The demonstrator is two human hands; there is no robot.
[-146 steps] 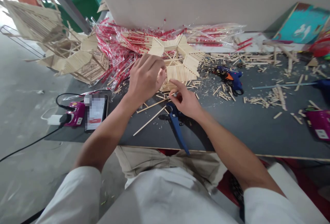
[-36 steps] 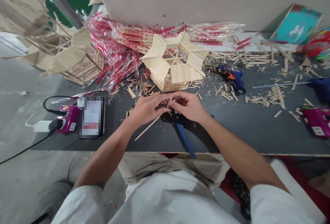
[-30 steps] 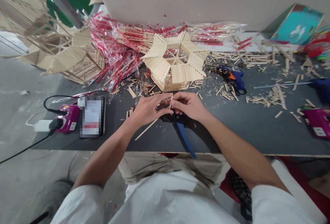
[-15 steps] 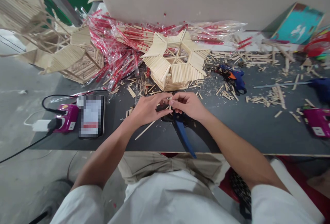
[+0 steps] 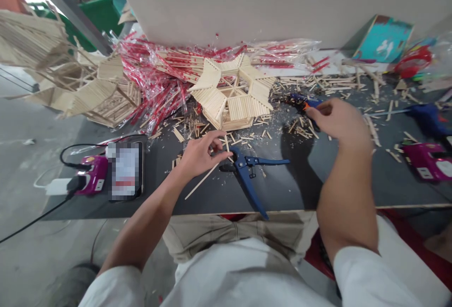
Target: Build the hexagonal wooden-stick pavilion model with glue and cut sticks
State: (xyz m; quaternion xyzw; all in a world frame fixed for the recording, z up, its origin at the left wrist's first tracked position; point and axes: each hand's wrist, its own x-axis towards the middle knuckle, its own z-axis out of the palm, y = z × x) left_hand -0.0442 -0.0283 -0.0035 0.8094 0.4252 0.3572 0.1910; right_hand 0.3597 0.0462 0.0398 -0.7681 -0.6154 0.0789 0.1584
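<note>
Just swung right hand (image 5: 341, 121) rightward to glue gun (image 5: 297, 98), cannot tell if grasping it; so leaving short stick (image 5: 227, 143) pinched in left hand (image 5: 201, 154) alone.

The dark grey tabletop (image 5: 219, 198) ran from left to right, its near edge a thin pale line. Near the left end lay a phone (image 5: 125, 170), a magenta power adapter (image 5: 93, 175) just beside it. Plastic-wrapped red and pale sticks (image 5: 151, 81) were heaped at the far left. A star-shaped stick structure (image 5: 247, 107) stood at far centre, with wood offcuts (image 5: 305, 130) strewn around and to its right. Nearer lay a blue cutter (image 5: 247, 182), its handles spread, and a thin stick (image 5: 201, 182). Farther right lay a blue glue gun (image 5: 303, 101) and another magenta adapter (image 5: 425, 158).
</note>
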